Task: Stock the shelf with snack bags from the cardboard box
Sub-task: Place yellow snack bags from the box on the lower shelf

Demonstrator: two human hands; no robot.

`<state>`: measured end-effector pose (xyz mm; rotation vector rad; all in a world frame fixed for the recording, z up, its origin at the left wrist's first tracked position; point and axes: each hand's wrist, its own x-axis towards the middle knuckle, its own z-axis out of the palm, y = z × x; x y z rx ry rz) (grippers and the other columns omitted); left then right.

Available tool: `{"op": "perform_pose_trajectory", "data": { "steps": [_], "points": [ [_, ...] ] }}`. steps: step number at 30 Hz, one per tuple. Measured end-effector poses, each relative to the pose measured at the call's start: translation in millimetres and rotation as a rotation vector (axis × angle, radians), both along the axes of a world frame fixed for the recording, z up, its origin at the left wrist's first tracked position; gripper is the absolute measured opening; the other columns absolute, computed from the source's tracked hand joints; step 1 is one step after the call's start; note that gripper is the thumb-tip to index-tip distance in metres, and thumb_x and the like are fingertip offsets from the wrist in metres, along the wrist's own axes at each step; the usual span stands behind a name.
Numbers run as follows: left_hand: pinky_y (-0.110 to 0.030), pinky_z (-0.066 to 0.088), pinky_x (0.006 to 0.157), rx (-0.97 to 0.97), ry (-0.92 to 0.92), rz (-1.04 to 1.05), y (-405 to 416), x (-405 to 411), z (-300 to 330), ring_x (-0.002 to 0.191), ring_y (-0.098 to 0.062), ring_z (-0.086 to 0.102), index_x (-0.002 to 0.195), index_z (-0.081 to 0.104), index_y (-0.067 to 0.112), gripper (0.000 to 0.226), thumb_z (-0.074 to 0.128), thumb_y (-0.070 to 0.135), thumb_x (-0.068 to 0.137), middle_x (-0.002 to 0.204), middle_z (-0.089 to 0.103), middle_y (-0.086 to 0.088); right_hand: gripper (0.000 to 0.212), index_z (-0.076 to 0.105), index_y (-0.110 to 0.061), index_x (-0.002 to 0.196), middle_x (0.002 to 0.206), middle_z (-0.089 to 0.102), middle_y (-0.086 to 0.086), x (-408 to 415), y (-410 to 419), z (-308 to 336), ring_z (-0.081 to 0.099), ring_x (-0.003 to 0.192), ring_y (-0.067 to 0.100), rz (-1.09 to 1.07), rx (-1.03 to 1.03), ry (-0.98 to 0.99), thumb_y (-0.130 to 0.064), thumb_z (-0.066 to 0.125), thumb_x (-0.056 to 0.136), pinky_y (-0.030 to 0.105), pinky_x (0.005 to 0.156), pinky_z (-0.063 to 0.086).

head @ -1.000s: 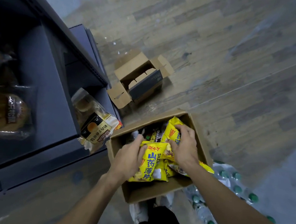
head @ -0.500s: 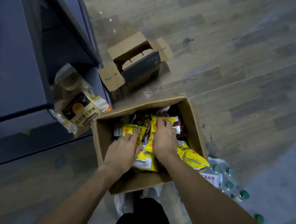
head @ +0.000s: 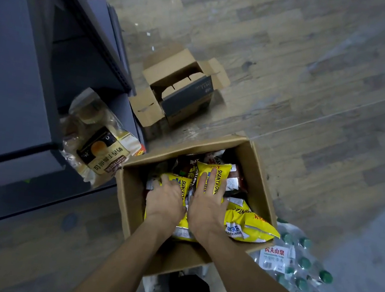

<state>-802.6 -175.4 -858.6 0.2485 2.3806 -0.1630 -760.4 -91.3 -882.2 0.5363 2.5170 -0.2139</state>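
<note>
1. At nine o'clock, the dark shelf [head: 16,98] carries a bread bag [head: 98,148].
2. At six o'clock, the cardboard box [head: 263,179] holds yellow snack bags [head: 249,224].
3. Left hand [head: 167,201] and right hand [head: 205,206] both press flat, fingers extended, on the bags.

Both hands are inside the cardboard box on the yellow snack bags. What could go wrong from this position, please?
1. One yellow bag lies over the right rim of the cardboard box; lifting others may knock it out onto the bottled water pack.
2. The bread bag overhangs the shelf edge beside the box and might slip when bags are carried past.
3. The left hand and right hand press flat on loose bags, so a grasp may drag several.
</note>
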Motion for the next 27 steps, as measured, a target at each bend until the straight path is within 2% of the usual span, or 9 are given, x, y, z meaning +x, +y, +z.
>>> {"op": "perform_pose_trajectory", "data": {
  "steps": [2, 3, 7, 10, 14, 17, 19, 24, 27],
  "points": [
    [-0.035, 0.049, 0.082, 0.004, -0.032, -0.001, 1, -2, 2, 0.121, -0.03, 0.047, 0.15, 0.019, 0.027, 0.07, 0.058, 0.035, 0.092, 0.135, 0.039, -0.012, 0.068, 0.017, -0.011, 0.154, 0.163, 0.004, 0.013, -5, -5, 10, 0.025, 0.141, 0.041, -0.014, -0.013, 0.004, -0.018, 0.051, 0.095, 0.053, 0.093, 0.046],
    [-0.036, 0.048, 0.083, 0.024, -0.042, 0.011, 0, -2, 5, 0.12, -0.03, 0.048, 0.15, 0.018, 0.03, 0.071, 0.058, 0.03, 0.092, 0.134, 0.04, -0.012, 0.069, 0.015, -0.011, 0.154, 0.162, 0.003, 0.013, -6, -5, 15, 0.026, 0.14, 0.041, -0.011, -0.029, 0.004, -0.015, 0.051, 0.095, 0.053, 0.093, 0.046],
    [-0.036, 0.049, 0.085, 0.192, -0.011, 0.189, -14, -2, 37, 0.115, -0.028, 0.051, 0.147, 0.029, 0.032, 0.069, 0.061, 0.017, 0.089, 0.127, 0.047, -0.008, 0.072, 0.022, -0.01, 0.152, 0.162, 0.009, 0.013, 0, -1, 40, 0.035, 0.133, 0.039, -0.036, -0.086, 0.1, -0.006, 0.055, 0.088, 0.049, 0.088, 0.051],
    [-0.036, 0.046, 0.089, 0.279, 0.042, 0.227, -25, 2, 78, 0.113, -0.027, 0.05, 0.147, 0.03, 0.031, 0.071, 0.065, 0.02, 0.087, 0.128, 0.047, -0.008, 0.076, 0.032, -0.008, 0.149, 0.16, 0.02, 0.014, 11, 1, 71, 0.044, 0.126, 0.037, -0.051, -0.106, 0.188, -0.007, 0.064, 0.08, 0.045, 0.081, 0.055],
    [-0.035, 0.046, 0.092, 0.351, 0.115, 0.21, -36, 16, 148, 0.112, -0.023, 0.049, 0.147, 0.029, 0.031, 0.071, 0.065, 0.021, 0.087, 0.127, 0.046, -0.005, 0.073, 0.029, -0.011, 0.15, 0.16, 0.018, 0.012, 28, 2, 134, 0.043, 0.125, 0.034, -0.072, -0.107, 0.235, -0.01, 0.062, 0.085, 0.044, 0.088, 0.05],
    [-0.033, 0.046, 0.094, 0.389, 0.193, 0.163, -41, 30, 208, 0.112, -0.021, 0.049, 0.149, 0.025, 0.031, 0.069, 0.06, 0.023, 0.09, 0.128, 0.045, -0.003, 0.074, 0.049, -0.009, 0.138, 0.148, 0.04, 0.015, 38, -1, 195, 0.057, 0.107, 0.037, -0.146, -0.113, 0.319, -0.002, 0.073, 0.068, 0.047, 0.074, 0.054],
    [-0.032, 0.046, 0.094, 0.43, 0.227, 0.132, -44, 39, 254, 0.111, -0.02, 0.047, 0.149, 0.024, 0.031, 0.066, 0.056, 0.024, 0.092, 0.128, 0.044, -0.002, 0.074, 0.054, -0.008, 0.132, 0.142, 0.047, 0.017, 46, 1, 242, 0.06, 0.099, 0.038, -0.157, -0.111, 0.362, 0.002, 0.075, 0.061, 0.047, 0.067, 0.055],
    [-0.039, 0.048, 0.086, 0.533, 0.359, 0.044, -41, 45, 378, 0.109, -0.028, 0.048, 0.147, 0.031, 0.027, 0.061, 0.054, 0.025, 0.09, 0.121, 0.047, -0.007, 0.062, 0.043, -0.002, 0.141, 0.152, 0.031, 0.023, 49, 10, 376, 0.048, 0.112, 0.043, -0.158, -0.13, 0.553, 0.0, 0.058, 0.081, 0.05, 0.092, 0.046],
    [-0.042, 0.046, 0.085, 0.593, 0.47, -0.022, -37, 33, 449, 0.11, -0.032, 0.047, 0.146, 0.033, 0.024, 0.062, 0.055, 0.02, 0.088, 0.122, 0.048, -0.011, 0.058, 0.041, -0.003, 0.141, 0.151, 0.03, 0.023, 38, 11, 444, 0.047, 0.114, 0.042, -0.145, -0.103, 0.654, -0.002, 0.053, 0.084, 0.047, 0.096, 0.043]
  ]
}}
